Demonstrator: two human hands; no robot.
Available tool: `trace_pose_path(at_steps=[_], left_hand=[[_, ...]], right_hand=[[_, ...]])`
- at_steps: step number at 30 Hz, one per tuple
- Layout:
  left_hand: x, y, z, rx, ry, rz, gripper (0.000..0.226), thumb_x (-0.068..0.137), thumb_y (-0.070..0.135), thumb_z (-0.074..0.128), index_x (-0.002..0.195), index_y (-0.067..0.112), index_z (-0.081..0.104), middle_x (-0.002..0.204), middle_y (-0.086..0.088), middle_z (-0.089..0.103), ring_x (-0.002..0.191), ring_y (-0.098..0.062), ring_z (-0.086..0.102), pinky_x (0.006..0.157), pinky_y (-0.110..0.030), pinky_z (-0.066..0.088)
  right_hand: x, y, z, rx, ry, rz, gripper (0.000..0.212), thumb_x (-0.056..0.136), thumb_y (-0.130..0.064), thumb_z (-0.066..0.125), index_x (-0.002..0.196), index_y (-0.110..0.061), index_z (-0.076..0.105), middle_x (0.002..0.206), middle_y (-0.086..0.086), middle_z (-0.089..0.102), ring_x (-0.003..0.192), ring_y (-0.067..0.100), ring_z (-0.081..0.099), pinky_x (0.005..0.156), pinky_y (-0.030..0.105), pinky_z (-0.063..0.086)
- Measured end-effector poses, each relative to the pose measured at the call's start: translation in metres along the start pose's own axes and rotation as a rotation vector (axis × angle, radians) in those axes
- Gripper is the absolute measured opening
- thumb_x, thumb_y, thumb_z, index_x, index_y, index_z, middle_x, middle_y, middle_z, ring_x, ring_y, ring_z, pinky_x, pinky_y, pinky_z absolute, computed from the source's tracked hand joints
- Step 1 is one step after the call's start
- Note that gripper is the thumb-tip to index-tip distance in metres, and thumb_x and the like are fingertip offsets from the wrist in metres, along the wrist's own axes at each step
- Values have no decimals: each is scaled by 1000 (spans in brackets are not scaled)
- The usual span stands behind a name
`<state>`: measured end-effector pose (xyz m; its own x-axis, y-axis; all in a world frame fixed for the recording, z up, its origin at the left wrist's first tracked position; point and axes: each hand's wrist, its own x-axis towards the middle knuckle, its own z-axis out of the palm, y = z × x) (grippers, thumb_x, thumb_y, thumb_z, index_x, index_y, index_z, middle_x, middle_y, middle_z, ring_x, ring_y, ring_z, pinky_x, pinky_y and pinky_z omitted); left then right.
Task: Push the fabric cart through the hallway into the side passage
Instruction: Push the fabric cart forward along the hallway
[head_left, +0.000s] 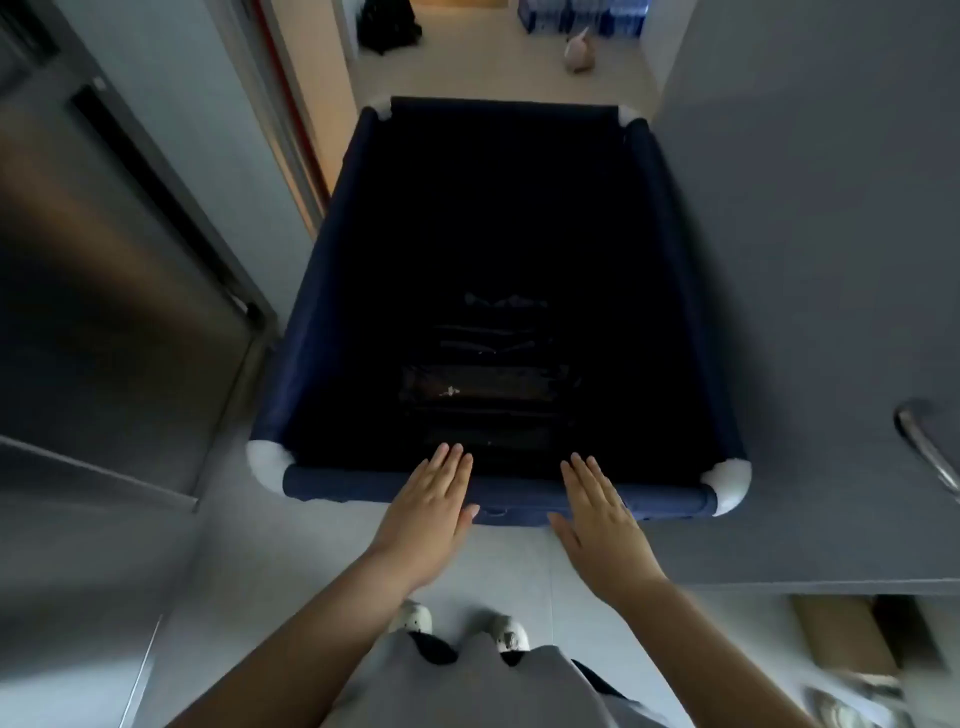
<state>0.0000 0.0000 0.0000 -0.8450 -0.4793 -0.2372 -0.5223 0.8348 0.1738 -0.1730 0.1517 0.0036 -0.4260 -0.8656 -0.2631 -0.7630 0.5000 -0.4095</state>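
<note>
A deep fabric cart with navy walls and white corner joints fills the middle of the head view, its dark inside holding a few dim black items. My left hand lies flat, fingers straight and together, over the near rim bar. My right hand rests the same way a little to the right on that bar. Neither hand curls around the rim. The cart's far end points toward a lit, beige-floored passage.
A steel elevator door and frame stand close on the left. A grey door with a metal handle hems in the right side. Ahead lie a black bag, bottled-water packs and a pale watering can.
</note>
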Motion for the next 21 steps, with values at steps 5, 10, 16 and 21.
trace_pose_path(at_steps=[5, 10, 16, 21], left_hand=[[-7, 3, 21, 58, 30, -40, 60, 97, 37, 25, 145, 7, 4, 156, -11, 9, 143, -26, 4, 115, -40, 1], [-9, 5, 22, 71, 103, -32, 65, 89, 33, 49, 141, 2, 26, 149, -15, 29, 137, -29, 27, 110, -48, 28], [2, 1, 15, 75, 36, -44, 62, 92, 39, 23, 142, 3, 22, 151, -13, 24, 139, -29, 21, 110, -50, 19], [23, -11, 19, 73, 25, -29, 64, 97, 43, 20, 142, 12, -13, 153, -5, -13, 138, -21, -19, 113, -37, -12]], right_hand=[[-4, 14, 22, -214, 12, -56, 66, 97, -34, 29, 145, -14, -12, 158, 3, -9, 140, 17, -21, 116, 31, -6], [-3, 20, 28, -291, 57, -112, 72, 96, -34, 33, 143, -11, -16, 157, 7, -9, 140, 22, -20, 116, 34, -9], [9, 21, 27, -284, 92, -125, 73, 93, -35, 42, 145, -5, 2, 156, 13, 10, 143, 26, 2, 119, 40, 4], [28, 30, 23, -309, 65, -148, 75, 95, -40, 29, 139, -11, -23, 157, 9, -7, 141, 22, -17, 116, 36, -6]])
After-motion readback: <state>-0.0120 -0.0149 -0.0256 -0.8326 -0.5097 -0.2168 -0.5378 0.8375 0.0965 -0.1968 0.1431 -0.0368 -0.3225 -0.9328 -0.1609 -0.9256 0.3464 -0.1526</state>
